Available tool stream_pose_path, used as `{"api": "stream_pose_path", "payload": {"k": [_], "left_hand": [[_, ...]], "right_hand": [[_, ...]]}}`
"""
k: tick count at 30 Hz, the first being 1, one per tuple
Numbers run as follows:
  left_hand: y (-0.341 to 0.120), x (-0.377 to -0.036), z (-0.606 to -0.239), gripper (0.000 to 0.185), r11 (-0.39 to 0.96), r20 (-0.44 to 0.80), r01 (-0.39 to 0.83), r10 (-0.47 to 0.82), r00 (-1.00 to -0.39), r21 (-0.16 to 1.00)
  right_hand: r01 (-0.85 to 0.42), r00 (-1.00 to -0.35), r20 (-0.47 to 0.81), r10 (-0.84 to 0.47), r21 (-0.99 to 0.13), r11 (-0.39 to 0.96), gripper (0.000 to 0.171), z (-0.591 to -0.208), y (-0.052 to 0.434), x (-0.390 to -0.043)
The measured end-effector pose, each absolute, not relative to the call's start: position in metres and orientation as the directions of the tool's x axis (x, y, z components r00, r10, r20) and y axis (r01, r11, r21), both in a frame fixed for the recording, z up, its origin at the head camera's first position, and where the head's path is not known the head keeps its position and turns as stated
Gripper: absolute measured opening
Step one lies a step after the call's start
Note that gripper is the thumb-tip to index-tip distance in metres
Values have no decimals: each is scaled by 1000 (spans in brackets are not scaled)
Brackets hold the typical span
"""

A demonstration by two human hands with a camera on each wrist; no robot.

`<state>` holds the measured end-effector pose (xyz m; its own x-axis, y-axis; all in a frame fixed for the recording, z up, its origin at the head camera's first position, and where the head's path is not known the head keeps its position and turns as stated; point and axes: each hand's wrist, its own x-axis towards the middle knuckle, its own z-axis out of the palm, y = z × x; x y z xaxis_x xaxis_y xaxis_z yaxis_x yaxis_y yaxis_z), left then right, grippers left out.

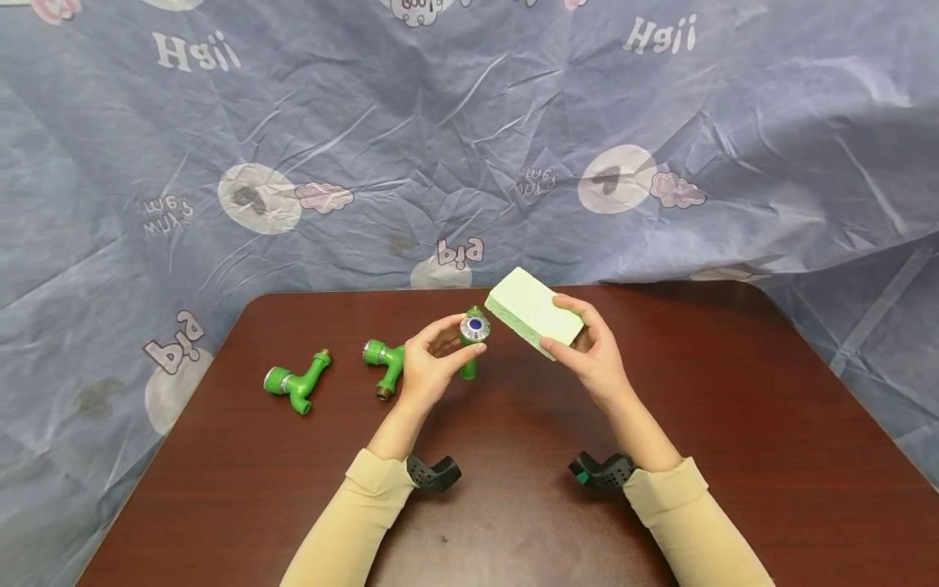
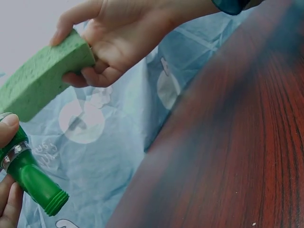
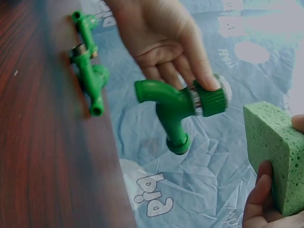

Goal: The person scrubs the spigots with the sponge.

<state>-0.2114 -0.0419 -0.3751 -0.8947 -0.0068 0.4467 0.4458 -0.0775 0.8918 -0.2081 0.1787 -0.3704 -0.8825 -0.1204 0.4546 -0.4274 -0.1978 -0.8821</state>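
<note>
Above the table, my left hand (image 1: 431,363) holds a green faucet (image 3: 173,111) by its ribbed knob, thumb on one side and fingers behind. The knob's silver cap with a blue centre faces me in the head view, and the spout and threaded end stick out free of the hand. My right hand (image 1: 597,359) grips a light green sponge (image 1: 531,310) at its near right end, thumb below and fingers over the top edge. Tilted, the sponge hangs just right of the faucet. In the left wrist view the sponge (image 2: 42,78) overlaps the area right above the knob.
Two more green faucets lie on the left of the dark red-brown table (image 1: 734,408). One faucet (image 1: 299,383) is farther left; the other faucet (image 1: 389,367) is partly hidden behind my left hand. A blue-grey printed cloth (image 1: 440,147) hangs behind the table's far edge.
</note>
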Motion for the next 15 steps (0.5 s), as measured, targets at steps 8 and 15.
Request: {"api": "stream_pose_path", "payload": {"k": [8,15], "left_hand": [[-42,-208,-370,42,-68,470,468,2,-883,881],[-41,-205,-366,42,-71,475,474,-2,-880,878]], "right_hand": [[-449,-803,510,-309,-858,-250,57,-368,175,-203],[-442,-846,481,-231,-874,-202,58,-368,175,-204]]}}
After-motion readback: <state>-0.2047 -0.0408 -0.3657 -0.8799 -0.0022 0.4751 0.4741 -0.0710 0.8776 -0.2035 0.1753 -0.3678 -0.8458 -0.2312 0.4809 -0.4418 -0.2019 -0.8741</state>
